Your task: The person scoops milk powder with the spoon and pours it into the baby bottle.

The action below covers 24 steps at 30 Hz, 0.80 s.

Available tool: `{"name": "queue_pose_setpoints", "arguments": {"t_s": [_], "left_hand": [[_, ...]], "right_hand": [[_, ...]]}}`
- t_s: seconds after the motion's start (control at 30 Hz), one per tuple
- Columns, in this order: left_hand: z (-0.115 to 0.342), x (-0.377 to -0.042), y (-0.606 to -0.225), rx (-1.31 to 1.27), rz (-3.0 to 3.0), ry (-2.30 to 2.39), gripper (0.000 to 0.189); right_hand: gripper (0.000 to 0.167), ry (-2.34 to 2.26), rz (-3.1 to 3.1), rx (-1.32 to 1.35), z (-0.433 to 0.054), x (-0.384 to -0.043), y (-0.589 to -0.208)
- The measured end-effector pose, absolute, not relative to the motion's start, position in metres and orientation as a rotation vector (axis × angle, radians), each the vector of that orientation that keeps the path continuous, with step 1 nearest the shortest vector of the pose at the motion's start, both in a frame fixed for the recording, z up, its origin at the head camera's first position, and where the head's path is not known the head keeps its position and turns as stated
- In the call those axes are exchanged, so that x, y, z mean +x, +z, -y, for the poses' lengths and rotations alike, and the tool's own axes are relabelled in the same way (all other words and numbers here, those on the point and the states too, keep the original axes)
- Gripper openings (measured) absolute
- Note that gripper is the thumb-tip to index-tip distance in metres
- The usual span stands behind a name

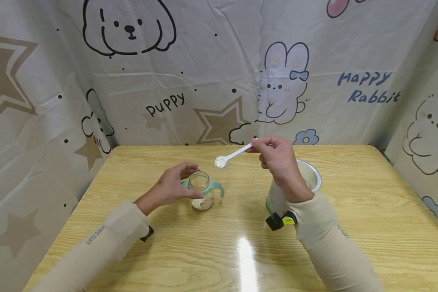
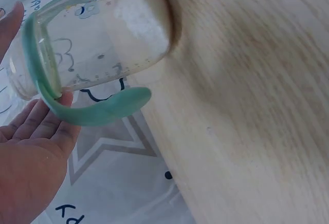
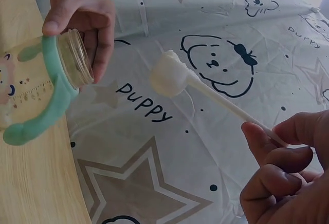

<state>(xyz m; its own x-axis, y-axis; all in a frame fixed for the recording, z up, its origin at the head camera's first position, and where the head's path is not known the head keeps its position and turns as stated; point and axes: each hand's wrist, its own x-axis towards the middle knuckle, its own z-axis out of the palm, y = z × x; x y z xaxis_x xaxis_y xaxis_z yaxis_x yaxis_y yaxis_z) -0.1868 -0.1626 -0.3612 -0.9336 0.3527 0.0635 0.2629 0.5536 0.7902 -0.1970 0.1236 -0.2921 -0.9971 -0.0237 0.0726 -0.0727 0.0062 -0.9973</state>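
From my end, left to right: left hand curls round the neck of the baby bottle, thumb near side, fingers far side, probably so it can't tip; bottle is left of table centre, mouth up, pale powder in the bottom. Its mint handle juts free to the right. White scoop hangs in the air above and right of the bottle mouth, not over it; I read the bowl as held level to keep its load in. Right hand pinches the scoop's tail end, which keeps knuckles well off the bottle. Open tin stands right, partly behind that hand, likely for easy reach. Table edges: left runs beside the left sleeve, far one meets the printed cloth, right is well beyond the tin. I have side room between bottle and tin, more right of the tin.
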Motion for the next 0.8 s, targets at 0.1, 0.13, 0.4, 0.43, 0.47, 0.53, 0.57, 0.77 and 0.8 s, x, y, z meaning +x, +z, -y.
{"name": "queue_pose_setpoints", "arguments": {"t_s": [0.1, 0.13, 0.4, 0.43, 0.47, 0.53, 0.57, 0.77, 0.8], "left_hand": [[0.162, -0.186, -0.365, 0.528, -2.692, 1.342, 0.079], [0.162, -0.186, -0.366, 0.527, -2.696, 1.347, 0.078], [0.162, -0.185, -0.368, 0.522, -2.727, 1.331, 0.075], [0.162, -0.185, -0.368, 0.518, -2.729, 1.328, 0.075], [0.162, -0.185, -0.368, 0.514, -2.732, 1.326, 0.075], [0.163, -0.184, -0.368, 0.501, -2.734, 1.326, 0.075], [0.163, -0.184, -0.368, 0.494, -2.733, 1.327, 0.075], [0.163, -0.185, -0.369, 0.481, -2.711, 1.351, 0.074], [0.163, -0.185, -0.369, 0.483, -2.707, 1.354, 0.073]], "right_hand": [[0.016, 2.187, 2.218, 0.11, -0.117, -0.197, -0.295], [0.017, 2.189, 2.22, 0.116, -0.115, -0.197, -0.296], [0.018, 2.19, 2.23, 0.146, -0.099, -0.197, -0.303], [0.017, 2.192, 2.229, 0.151, -0.097, -0.197, -0.304], [0.016, 2.195, 2.227, 0.157, -0.095, -0.197, -0.305], [0.014, 2.202, 2.225, 0.167, -0.091, -0.197, -0.308], [0.013, 2.206, 2.222, 0.171, -0.089, -0.197, -0.31], [0.011, 2.204, 2.222, 0.163, -0.08, -0.197, -0.323], [0.011, 2.192, 2.232, 0.163, -0.079, -0.197, -0.325]]}}
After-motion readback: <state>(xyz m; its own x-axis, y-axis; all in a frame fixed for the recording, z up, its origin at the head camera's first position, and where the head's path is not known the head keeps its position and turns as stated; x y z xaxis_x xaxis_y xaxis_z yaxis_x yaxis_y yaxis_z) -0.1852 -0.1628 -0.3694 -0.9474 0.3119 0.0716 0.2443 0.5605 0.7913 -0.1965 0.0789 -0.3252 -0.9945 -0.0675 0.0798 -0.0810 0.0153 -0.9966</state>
